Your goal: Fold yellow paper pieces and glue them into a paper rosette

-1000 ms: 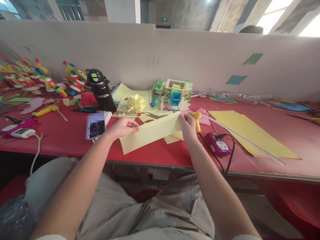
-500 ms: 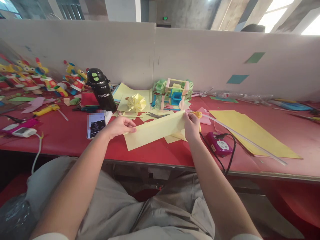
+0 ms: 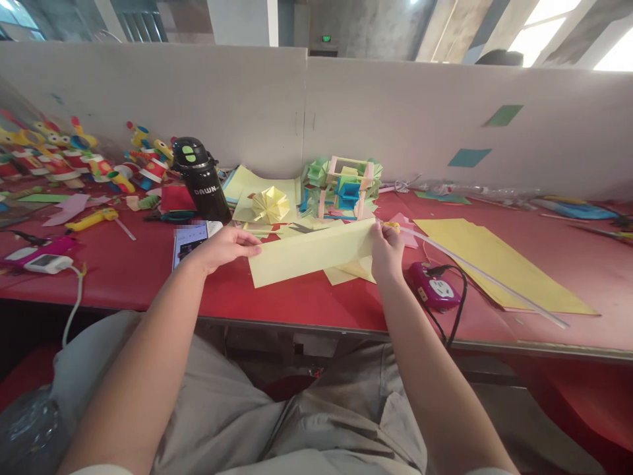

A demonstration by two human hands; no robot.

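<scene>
A long pale yellow strip of paper (image 3: 314,252) stretches between my two hands above the red table. Its upper left corner is pinched by my left hand (image 3: 225,249), thumb and fingertips together. At the other end my right hand (image 3: 387,249) grips the upper right corner. Behind the strip, scissors (image 3: 299,227) show in part among paper scraps. Folded pale yellow paper (image 3: 343,273) lies under the strip's right half. Just beyond my right hand are the orange tip of a glue gun and a clear glue stick (image 3: 494,280), the gun's body mostly hidden.
A phone (image 3: 186,241) lies beside my left wrist, with a black bottle (image 3: 205,188) behind it. A pleated yellow paper piece (image 3: 271,205) and a colourful paper-and-stick model (image 3: 346,188) stand farther back. To the right are a purple power socket (image 3: 435,287) and yellow sheets (image 3: 499,267).
My right hand has shifted slightly right with its end of the strip. My left hand has moved slightly left and up, and the strip's lower left corner has risen.
</scene>
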